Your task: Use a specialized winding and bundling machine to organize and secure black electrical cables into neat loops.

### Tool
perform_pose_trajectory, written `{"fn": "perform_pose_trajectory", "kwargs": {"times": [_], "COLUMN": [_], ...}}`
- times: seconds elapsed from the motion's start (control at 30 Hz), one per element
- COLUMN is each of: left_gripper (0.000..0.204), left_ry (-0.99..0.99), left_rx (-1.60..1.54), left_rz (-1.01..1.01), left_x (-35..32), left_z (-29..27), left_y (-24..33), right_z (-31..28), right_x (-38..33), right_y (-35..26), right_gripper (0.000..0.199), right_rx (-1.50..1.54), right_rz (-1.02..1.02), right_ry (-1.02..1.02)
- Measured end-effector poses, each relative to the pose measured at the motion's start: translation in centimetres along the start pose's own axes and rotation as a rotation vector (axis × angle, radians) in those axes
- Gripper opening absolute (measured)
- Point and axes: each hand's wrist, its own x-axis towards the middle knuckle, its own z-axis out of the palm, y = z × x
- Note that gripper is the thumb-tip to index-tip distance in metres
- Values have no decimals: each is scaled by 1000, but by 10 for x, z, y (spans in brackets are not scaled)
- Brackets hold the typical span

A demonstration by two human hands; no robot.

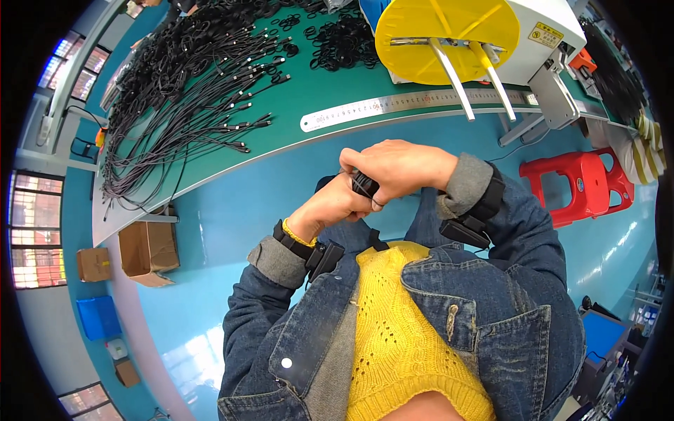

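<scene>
One shared grasp (left hand (338,198), right hand (399,167)) around a black cable bundle (364,184)

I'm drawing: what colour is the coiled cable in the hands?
The coiled cable is black, head view.

Black coil (364,184) partly hidden by the hands (401,167), yellow disc (449,67) beyond them cut off at top.
</scene>
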Motion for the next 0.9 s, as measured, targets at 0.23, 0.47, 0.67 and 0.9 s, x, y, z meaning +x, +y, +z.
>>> {"fn": "perform_pose_trajectory", "kwargs": {"times": [0.23,0.47,0.67,0.9], "left_gripper": [49,58,48,47], "left_ry": [14,-15,-293,-284], "left_rx": [-472,-594,-1043,-908], "left_rz": [76,211,172,128], "left_x": [-9,-1,3,-6], "left_z": [3,8,-14,-9], "left_y": [-2,2,-15,-20], "right_z": [48,84,68,25], "right_x": [-14,-20,-24,-8], "right_y": [15,11,19,23], "right_gripper": [33,18,21,23], "right_rx": [1349,1196,944,364], "right_rz": [321,162,144,-29], "right_ry": [85,602,663,417]}}
